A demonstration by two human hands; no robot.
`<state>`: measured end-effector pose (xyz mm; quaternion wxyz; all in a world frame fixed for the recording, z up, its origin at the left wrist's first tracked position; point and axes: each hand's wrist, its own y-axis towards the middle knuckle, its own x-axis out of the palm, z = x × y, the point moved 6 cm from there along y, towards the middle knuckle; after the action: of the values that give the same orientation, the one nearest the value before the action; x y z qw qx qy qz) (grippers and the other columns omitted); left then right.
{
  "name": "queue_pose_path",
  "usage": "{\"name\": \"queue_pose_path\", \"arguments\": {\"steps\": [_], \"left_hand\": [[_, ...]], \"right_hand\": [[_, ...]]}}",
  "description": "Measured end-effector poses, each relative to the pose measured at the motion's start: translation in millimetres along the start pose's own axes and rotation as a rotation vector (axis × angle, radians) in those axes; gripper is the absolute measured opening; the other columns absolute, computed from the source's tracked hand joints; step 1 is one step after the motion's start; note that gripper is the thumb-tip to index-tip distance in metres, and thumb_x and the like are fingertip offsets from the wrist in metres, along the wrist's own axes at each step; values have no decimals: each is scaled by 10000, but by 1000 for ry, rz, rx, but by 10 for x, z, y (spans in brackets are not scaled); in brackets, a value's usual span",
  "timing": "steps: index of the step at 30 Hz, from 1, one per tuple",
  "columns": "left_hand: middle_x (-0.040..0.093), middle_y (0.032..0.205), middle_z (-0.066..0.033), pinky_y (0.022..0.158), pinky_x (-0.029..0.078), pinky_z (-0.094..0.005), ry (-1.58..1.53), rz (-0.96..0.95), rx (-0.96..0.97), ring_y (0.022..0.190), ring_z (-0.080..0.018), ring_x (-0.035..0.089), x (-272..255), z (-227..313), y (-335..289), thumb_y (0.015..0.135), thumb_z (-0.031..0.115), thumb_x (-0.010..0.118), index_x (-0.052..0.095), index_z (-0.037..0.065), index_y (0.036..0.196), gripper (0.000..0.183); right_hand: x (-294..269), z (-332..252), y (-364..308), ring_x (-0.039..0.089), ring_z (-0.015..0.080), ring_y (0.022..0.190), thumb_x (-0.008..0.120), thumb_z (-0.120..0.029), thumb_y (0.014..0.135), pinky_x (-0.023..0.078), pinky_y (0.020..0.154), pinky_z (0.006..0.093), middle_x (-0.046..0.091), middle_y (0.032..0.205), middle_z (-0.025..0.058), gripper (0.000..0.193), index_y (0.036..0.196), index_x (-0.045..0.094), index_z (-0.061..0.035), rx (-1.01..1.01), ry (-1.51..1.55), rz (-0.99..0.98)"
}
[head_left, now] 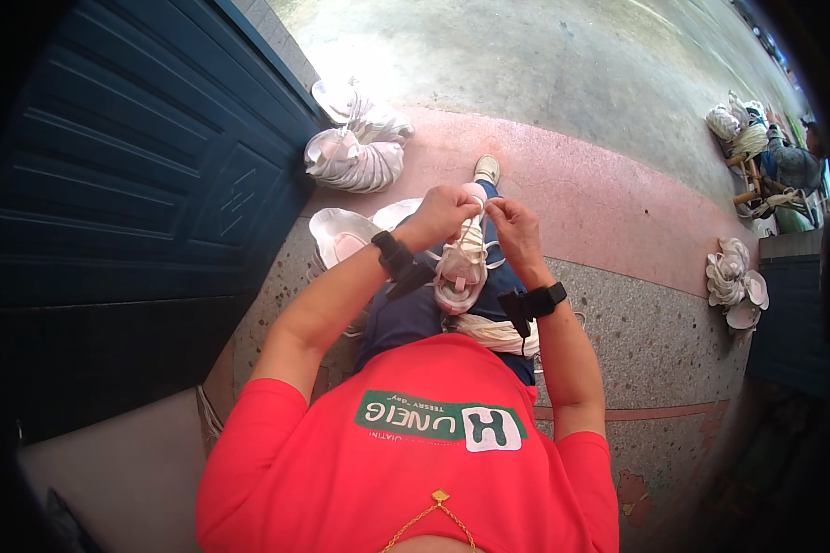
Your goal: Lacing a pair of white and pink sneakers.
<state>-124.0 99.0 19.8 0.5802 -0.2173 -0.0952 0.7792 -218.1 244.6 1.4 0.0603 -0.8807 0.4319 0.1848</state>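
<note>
A white shoe (461, 273) with pinkish-beige parts rests on my lap, its heel end toward me. My left hand (441, 216) is closed in a pinch over the shoe's far left side. Just across from it, my right hand (516, 229) pinches with thumb and forefinger. A white shoelace (480, 208) runs between the fingertips of both hands, and loose lace hangs beside the shoe on the right. A bundle of white laces (500, 335) lies across my lap under the shoe. My fingers partly hide the shoe's front.
White shoe uppers (339, 236) lie by my left leg, with tied bundles (360, 157) farther off. A dark blue panelled door (148, 157) stands at left. More white bundles (736, 284) sit at right; beyond them a person (793, 166) sits near a wooden frame.
</note>
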Motion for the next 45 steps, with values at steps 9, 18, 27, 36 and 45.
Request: {"name": "queue_pose_path", "arguments": {"steps": [9, 18, 27, 36, 45], "left_hand": [[659, 1099, -243, 874, 552, -505, 829, 791, -247, 1041, -433, 679, -2188, -2045, -565, 885, 296, 756, 701, 29, 1129, 365], [733, 1035, -271, 916, 554, -501, 709, 611, -393, 1025, -435, 708, -2598, -2895, -679, 879, 365, 742, 725, -5, 1089, 426], [726, 890, -235, 758, 567, -523, 628, 969, 72, 870, -425, 723, -2751, -1147, -1199, 918, 133, 632, 681, 65, 1063, 168], [663, 758, -20, 616, 478, -243, -76, 486, 444, 655, -52, 584, -1615, 519, -1627, 986, 67, 686, 590, -9, 1314, 351], [708, 977, -52, 768, 525, -256, -278, 327, -6, 818, -110, 652, -1148, -2147, -797, 1072, 309, 555, 572, 5, 1330, 399]], "right_hand": [[-1117, 1850, -658, 668, 155, 914, 685, -137, 977, 548, 798, 308, 708, 1085, 88, 403, 1322, 610, 58, 349, 112, 115], [-685, 1804, -997, 670, 138, 872, 636, -124, 979, 535, 791, 284, 725, 978, 68, 285, 1201, 692, 46, 386, 1, -65], [840, -386, -571, 693, 265, 863, 689, -190, 975, 546, 778, 382, 721, 954, 161, 282, 1182, 691, 2, -63, -128, -448], [1934, -1410, -432, 724, 404, 886, 676, -306, 991, 552, 749, 486, 719, 927, 252, 359, 1175, 665, 1, -266, -42, -308], [1279, -657, -484, 653, 151, 867, 631, -293, 1055, 515, 755, 335, 732, 944, 74, 351, 1080, 717, 47, 124, 448, -165]]}}
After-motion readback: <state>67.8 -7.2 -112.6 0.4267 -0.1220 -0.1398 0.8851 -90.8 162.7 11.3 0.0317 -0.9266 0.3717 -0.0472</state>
